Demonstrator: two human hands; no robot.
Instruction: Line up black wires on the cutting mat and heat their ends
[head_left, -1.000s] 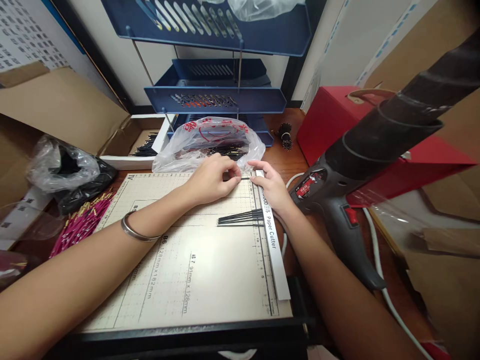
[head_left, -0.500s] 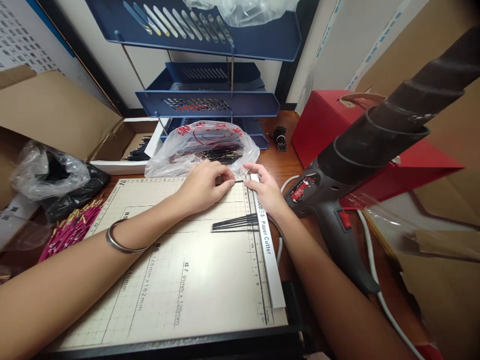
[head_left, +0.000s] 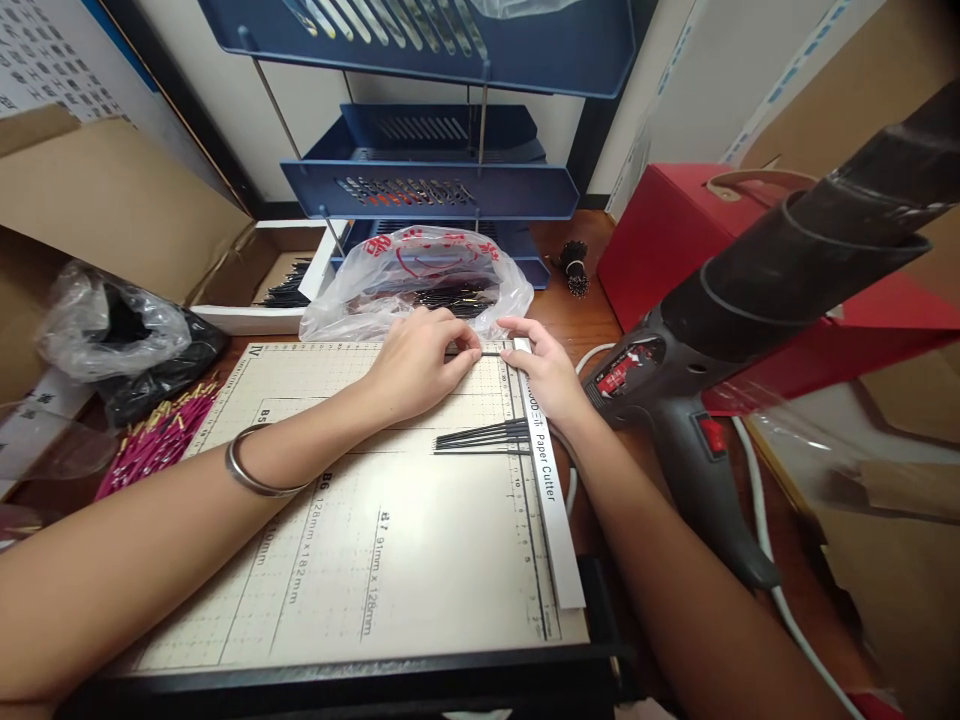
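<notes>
My left hand (head_left: 426,362), with a metal bangle on its wrist, pinches a thin black wire (head_left: 491,353) between thumb and finger. The wire lies across the far right of a cream paper cutter board (head_left: 420,590). At its other end, the thumb tip of my right hand (head_left: 551,380) appears to touch it, while the index finger is stretched out and apart. That hand rests over the white strip labelled "Paper Cutter" (head_left: 559,540). Nearer me, several thin black wires (head_left: 480,436) lie side by side, their right ends at the strip.
A clear plastic bag (head_left: 337,310) of black pieces sits behind the board, below blue tiered trays (head_left: 435,188). Magenta pieces with gold ends (head_left: 161,435) lie left. At right are a heat gun (head_left: 675,390) and a red box (head_left: 667,230). A tied black bundle (head_left: 574,268) stands behind.
The whole view has shifted, so things appear a little farther right and higher. Both hands keep nearly the same place on the board, with the wire still in my left fingers.
</notes>
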